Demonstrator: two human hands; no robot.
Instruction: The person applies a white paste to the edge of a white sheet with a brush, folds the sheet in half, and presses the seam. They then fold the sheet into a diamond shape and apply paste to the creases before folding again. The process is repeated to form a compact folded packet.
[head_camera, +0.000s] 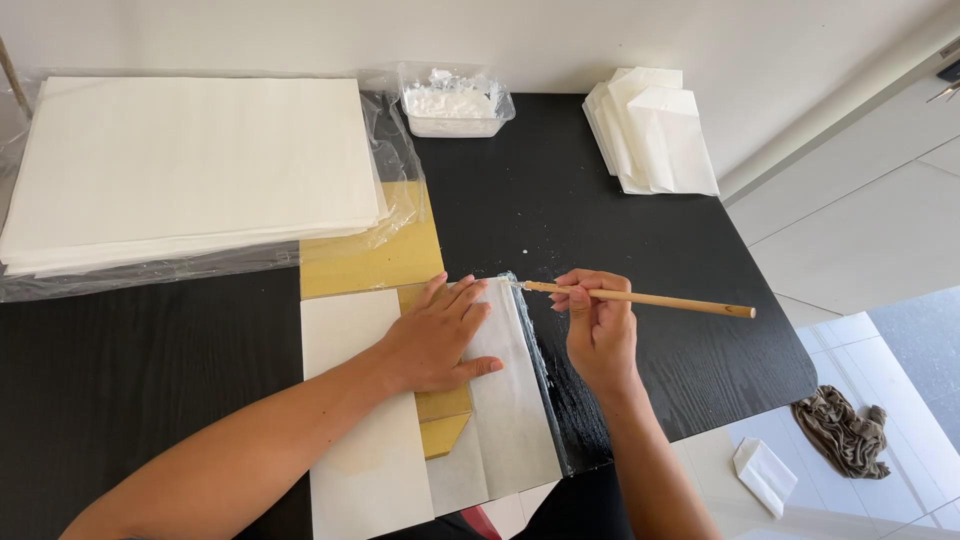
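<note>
Paper sheets (190, 165) are sitting stacked in clear wrap, left of the folded white sheet (505, 400). The left hand (440, 335) is pressing that sheet flat, fingers spread and released. Right of it, the right hand (598, 335) is gripping a wooden brush (640, 298); wet paste could be smearing onto the black table (150, 370). Pale floor tiles (860, 230) are showing beyond.

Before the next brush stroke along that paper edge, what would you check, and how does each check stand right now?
1. Left hand pressed flat on the folded paper: ok.
2. Right hand gripping the brush: ok.
3. Brush tip at the paper's right edge: ok.
4. Paste tub open at the back of the table: ok.
5. Table free of paste: not ok, wet smears beside the edge.
6. Paste left on the bristles: cannot tell.
</note>
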